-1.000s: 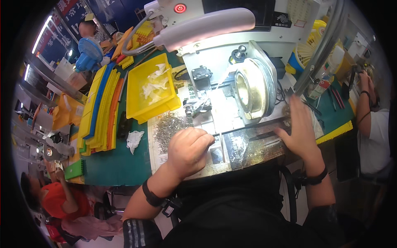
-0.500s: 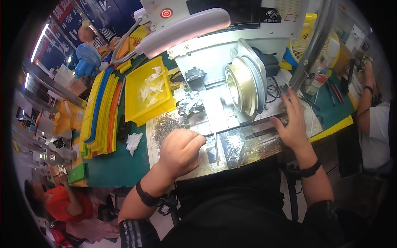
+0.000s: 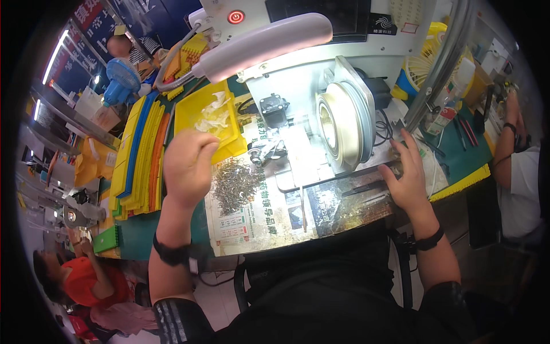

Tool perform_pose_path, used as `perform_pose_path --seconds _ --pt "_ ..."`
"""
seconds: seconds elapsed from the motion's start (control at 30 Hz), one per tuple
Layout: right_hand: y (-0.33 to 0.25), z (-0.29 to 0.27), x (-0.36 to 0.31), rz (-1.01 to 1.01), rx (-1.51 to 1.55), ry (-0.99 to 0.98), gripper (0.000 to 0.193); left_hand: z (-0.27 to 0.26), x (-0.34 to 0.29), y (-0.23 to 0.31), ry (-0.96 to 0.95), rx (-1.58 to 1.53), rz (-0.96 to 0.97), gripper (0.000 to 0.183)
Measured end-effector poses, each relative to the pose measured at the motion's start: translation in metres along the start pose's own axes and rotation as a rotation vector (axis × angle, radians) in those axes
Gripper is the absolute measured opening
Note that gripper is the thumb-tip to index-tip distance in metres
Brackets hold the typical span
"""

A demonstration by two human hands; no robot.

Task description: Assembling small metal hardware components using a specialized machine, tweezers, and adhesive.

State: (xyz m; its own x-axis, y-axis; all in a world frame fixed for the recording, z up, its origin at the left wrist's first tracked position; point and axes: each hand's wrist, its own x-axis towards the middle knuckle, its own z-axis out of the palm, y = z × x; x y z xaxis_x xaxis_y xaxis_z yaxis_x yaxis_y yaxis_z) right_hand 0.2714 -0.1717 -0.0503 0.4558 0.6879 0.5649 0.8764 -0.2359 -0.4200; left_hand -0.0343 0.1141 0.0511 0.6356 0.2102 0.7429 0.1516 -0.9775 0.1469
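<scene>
My left hand is raised at the near edge of a yellow bin, which has crumpled white tissue inside. Its fingers are curled closed, and whatever they may hold is hidden. A pile of small metal pieces lies on printed paper to the right of that hand. My right hand rests with fingers spread by the right end of the machine's metal base plate. Left of it stands a round metal wheel, mounted on the machine. A thin stick lies on the paper between my hands.
A white lamp hangs over the machine. Stacked yellow, blue and orange trays stand at left, beside a blue fan. A metal post rises at right, near a yellow fan. Other people sit on both sides.
My left hand has moved left and away from me, from the paper by the thin stick to the yellow bin, uncovering the metal pieces. My right hand stays almost in place.
</scene>
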Motion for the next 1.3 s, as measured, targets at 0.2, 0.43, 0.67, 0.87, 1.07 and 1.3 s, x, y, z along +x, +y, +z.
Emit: perform_pose_path --seconds 0.2,0.43,0.67,0.87,1.07,1.3 --pt "-0.002 -0.002 -0.001 0.004 -0.014 0.011 0.053 0.041 -0.052 0.017 -0.368 -0.071 0.021 0.016" --pt "0.001 0.000 -0.002 0.008 -0.028 0.023 0.051 0.021 -0.079 0.038 -0.190 0.038 -0.244 0.040" --pt "0.001 -0.002 -0.006 0.016 0.021 0.088 0.047 -0.014 -0.138 0.051 -0.120 0.011 -0.423 0.029" --pt "-0.008 -0.008 -0.025 -0.039 -0.023 0.097 0.043 -0.016 -0.174 0.053 -0.010 0.085 -0.473 0.020" --pt "-0.010 -0.005 -0.026 -0.069 -0.024 0.143 0.037 -0.005 -0.170 0.057 0.050 0.179 -0.365 0.014" --pt "-0.004 -0.007 -0.025 -0.071 0.009 0.191 0.031 -0.001 -0.173 0.057 0.076 0.213 -0.360 0.013"
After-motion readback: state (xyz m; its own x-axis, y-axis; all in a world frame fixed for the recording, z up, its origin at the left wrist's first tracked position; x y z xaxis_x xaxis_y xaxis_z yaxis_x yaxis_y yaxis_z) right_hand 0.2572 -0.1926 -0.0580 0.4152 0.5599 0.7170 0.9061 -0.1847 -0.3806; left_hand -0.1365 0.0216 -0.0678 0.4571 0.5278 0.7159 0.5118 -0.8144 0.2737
